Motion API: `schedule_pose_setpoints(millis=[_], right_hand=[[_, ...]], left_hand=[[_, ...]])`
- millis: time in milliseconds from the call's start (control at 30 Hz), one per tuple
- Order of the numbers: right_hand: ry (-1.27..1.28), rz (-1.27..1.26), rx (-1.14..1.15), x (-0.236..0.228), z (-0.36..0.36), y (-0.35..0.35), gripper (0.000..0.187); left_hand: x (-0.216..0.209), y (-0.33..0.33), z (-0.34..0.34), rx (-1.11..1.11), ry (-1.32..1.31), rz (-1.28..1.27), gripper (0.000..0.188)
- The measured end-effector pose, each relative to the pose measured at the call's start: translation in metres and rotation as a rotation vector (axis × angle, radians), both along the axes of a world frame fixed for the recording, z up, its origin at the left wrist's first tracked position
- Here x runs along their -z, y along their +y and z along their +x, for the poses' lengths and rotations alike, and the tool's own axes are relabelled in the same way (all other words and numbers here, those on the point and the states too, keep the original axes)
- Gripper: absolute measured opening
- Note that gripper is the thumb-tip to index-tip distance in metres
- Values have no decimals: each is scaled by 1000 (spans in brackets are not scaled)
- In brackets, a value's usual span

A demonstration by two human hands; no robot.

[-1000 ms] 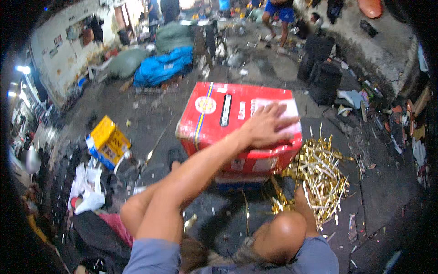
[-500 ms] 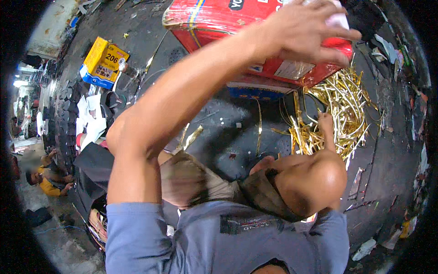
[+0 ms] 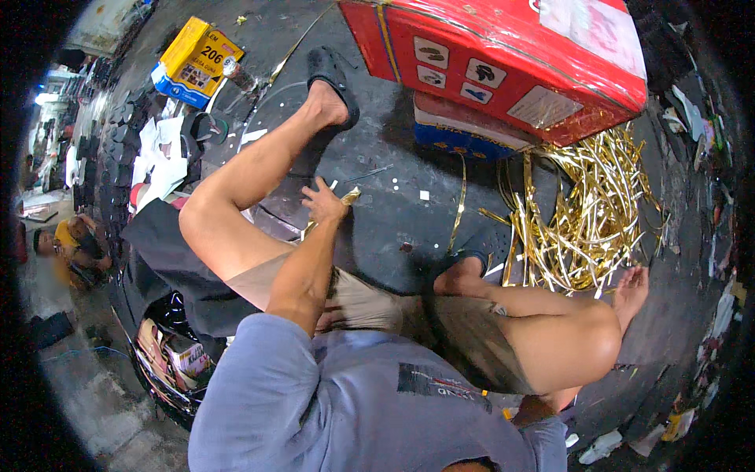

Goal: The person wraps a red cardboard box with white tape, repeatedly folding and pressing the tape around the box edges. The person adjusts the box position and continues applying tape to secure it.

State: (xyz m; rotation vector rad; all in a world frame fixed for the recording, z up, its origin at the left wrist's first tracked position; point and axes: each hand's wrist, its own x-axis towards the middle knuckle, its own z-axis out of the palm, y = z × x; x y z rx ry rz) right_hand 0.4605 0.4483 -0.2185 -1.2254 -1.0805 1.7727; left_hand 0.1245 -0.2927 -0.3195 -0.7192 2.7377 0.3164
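Nearest to me is my blue-grey shirt (image 3: 354, 409), filling the lower edge, with my tan shorts (image 3: 393, 307) just beyond it. My left forearm rises from the shirt between my knees, and my left hand (image 3: 324, 201) hangs over the dark floor (image 3: 393, 197), fingers loosely curled. A short gold strip (image 3: 346, 197) lies at the fingertips; the thumb and forefinger appear to pinch it, though the contact point is too small to confirm. My right hand (image 3: 631, 289) lies low beside my right knee, at the near edge of the pile of gold strips (image 3: 582, 212). It looks loosely open and resting; whether it holds any strip I cannot tell, since the knee cuts off most of the forearm.

My left leg stretches away from me, its foot in a black sandal (image 3: 334, 79). My right foot, in another dark sandal (image 3: 484, 248), sits between the two hands, touching stray strips.

Beyond the pile stands a red box (image 3: 503, 55), tilted, its top cut off by the upper edge. It rests on a lower blue box (image 3: 464, 130), mostly hidden beneath it. Far left, a yellow carton (image 3: 197, 63) lies on the floor, well apart from both hands. White scraps (image 3: 157, 157) lie near it. The left rim is blurred; a person in yellow (image 3: 67, 244) is barely made out there.
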Motion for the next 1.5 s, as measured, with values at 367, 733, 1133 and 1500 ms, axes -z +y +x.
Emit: schedule_pose_setpoints(millis=[367,733,1133,1500], right_hand=[[-270,165,-431,-84,-106,-153,23],[-32,1283,-1505,-262,-241,-348,46],[-79,1160,-1278,-349,-258,-290,17],[-149,771,-999,-338,-366,-237,14]], left_hand=[[18,18,17,-39,-37,477,38],[-253,178,19,469,-389,1857,15],[-351,84,-15,1002,-73,1416,32],[-433,-4,-155,1159,81,636,18]])
